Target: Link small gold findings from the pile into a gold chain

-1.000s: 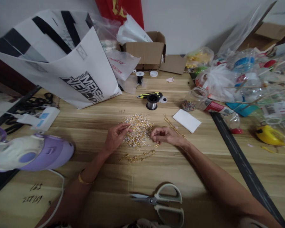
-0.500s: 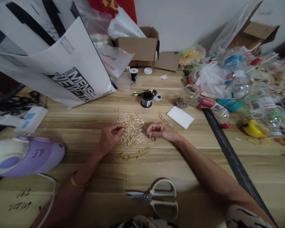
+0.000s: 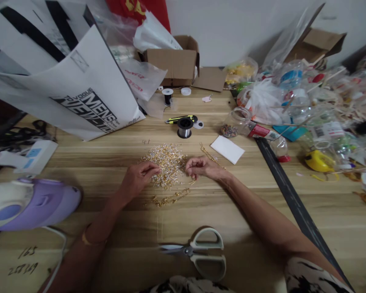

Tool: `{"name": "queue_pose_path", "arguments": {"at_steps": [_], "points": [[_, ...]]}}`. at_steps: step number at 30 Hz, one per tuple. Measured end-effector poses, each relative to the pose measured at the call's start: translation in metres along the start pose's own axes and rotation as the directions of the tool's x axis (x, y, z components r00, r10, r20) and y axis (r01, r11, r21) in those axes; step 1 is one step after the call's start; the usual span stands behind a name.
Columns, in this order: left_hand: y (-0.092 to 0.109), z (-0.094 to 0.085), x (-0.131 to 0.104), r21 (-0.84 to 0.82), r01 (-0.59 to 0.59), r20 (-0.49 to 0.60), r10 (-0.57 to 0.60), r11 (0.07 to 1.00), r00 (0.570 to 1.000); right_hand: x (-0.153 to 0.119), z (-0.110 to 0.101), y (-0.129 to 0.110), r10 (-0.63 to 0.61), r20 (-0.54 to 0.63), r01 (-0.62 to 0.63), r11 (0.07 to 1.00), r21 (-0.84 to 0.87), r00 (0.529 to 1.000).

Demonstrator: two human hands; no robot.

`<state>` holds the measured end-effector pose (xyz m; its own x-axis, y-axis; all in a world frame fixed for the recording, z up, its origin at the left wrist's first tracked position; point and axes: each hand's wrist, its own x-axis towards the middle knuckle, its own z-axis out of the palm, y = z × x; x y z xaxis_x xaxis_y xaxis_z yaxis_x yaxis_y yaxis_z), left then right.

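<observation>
A pile of small gold and silver pieces [image 3: 167,160], some bead-like and some pin-like, lies on the wooden table between my hands. At its left edge is my left hand [image 3: 138,176], thumb and forefinger pinched together; what sits in the pinch is too small to name. My right hand [image 3: 199,167] rests by the right edge with its fingers curled in, and their contents are hidden. Just below the pile lies a gold beaded chain [image 3: 167,199]. Another gold chain [image 3: 210,154] runs behind my right hand.
Scissors [image 3: 195,251] lie near the front edge. Behind the pile are a wire spool [image 3: 185,127], a yellow cutter [image 3: 175,119], a white pad [image 3: 227,149] and a jar of beads [image 3: 236,122]. A purple-white appliance [image 3: 39,203] stands left; plastic bottles [image 3: 295,101] crowd the right.
The whole view has shifted a little, so things appear slightly further left. Both hands keep nearly the same pose beside the pile.
</observation>
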<state>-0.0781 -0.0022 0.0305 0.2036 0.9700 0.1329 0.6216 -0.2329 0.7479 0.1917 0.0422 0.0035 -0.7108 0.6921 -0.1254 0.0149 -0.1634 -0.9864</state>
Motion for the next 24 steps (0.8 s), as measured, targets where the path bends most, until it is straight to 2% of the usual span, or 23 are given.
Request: {"name": "queue_pose_path", "arguments": {"at_steps": [4,7,11,16,24], "points": [[0.006,-0.001,0.0,-0.056,0.001,0.026,0.001,0.998,1.0,0.0,-0.002,0.003,-0.004,-0.011,0.005,0.999,0.037,1.0],[0.012,0.0,0.0,-0.196,0.003,0.043,0.005,0.981,0.999,0.001,-0.005,0.006,-0.026,-0.036,0.029,0.995,0.094,0.999],[0.02,0.003,0.001,-0.407,0.035,0.05,-0.015,0.913,0.999,0.001,-0.007,0.007,-0.021,-0.053,0.029,0.987,0.158,0.998],[0.03,0.005,0.004,-0.565,0.09,0.085,-0.051,0.82,0.995,0.001,-0.007,0.005,-0.01,-0.047,0.019,0.982,0.19,0.999],[0.041,0.018,0.007,-0.604,0.126,0.108,-0.076,0.787,0.991,0.002,-0.009,0.007,-0.027,-0.043,0.035,0.979,0.199,0.999]]}}
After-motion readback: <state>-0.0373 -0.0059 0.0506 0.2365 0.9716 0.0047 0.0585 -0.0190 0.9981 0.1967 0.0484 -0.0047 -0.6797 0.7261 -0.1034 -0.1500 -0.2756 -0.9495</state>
